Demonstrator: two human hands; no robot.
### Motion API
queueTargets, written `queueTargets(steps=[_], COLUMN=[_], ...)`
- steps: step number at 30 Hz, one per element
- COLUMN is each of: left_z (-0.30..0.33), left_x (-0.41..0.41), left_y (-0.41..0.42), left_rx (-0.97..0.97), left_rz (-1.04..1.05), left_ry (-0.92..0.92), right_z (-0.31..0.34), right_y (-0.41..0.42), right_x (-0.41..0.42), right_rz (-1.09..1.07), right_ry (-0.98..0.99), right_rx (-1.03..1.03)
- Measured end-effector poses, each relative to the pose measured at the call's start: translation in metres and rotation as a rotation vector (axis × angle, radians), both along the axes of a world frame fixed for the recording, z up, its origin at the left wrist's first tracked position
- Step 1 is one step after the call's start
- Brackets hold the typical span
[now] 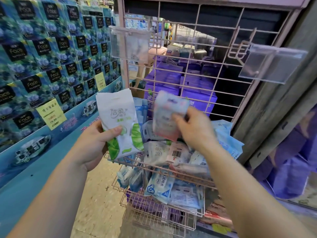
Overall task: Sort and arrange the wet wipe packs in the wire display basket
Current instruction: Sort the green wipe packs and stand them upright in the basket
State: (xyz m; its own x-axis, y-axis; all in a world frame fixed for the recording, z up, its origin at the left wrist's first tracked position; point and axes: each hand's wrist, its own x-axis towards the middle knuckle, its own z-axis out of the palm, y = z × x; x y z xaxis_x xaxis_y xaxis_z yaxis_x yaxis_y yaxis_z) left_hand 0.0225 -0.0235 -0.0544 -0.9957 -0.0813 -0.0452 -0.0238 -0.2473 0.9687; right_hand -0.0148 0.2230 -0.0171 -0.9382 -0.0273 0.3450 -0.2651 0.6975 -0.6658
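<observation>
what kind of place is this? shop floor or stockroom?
Most likely a shop floor: a stacked wall of tissue packs with yellow price tags, and a pink wire display basket of wet wipe packs under clear label holders.

A white pack carries green leaves; another pack is pale pink and blue. The wire basket is pink, the boxes behind purple.
</observation>
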Motion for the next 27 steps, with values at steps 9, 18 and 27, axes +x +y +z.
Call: queueTargets(steps=[9,18,27], left_z=[-0.005,-0.013,-0.012], left_x=[-0.017,-0.019,-0.009], left_y=[0.025,0.042,0.038], left_rx=[-0.020,-0.011,0.001], left_rz=[0.011,0.038,0.059], left_ry=[0.028,0.040,0.019], right_z=[0.041,-0.010,0.003], right_y=[0.070,0.052,0.057], right_x=[0.027,0.039,0.038], right_rz=[0.024,0.055,-0.189], right_ry=[0.188,-0.064,0.063], right_rx=[-0.518,-0.276,0.207])
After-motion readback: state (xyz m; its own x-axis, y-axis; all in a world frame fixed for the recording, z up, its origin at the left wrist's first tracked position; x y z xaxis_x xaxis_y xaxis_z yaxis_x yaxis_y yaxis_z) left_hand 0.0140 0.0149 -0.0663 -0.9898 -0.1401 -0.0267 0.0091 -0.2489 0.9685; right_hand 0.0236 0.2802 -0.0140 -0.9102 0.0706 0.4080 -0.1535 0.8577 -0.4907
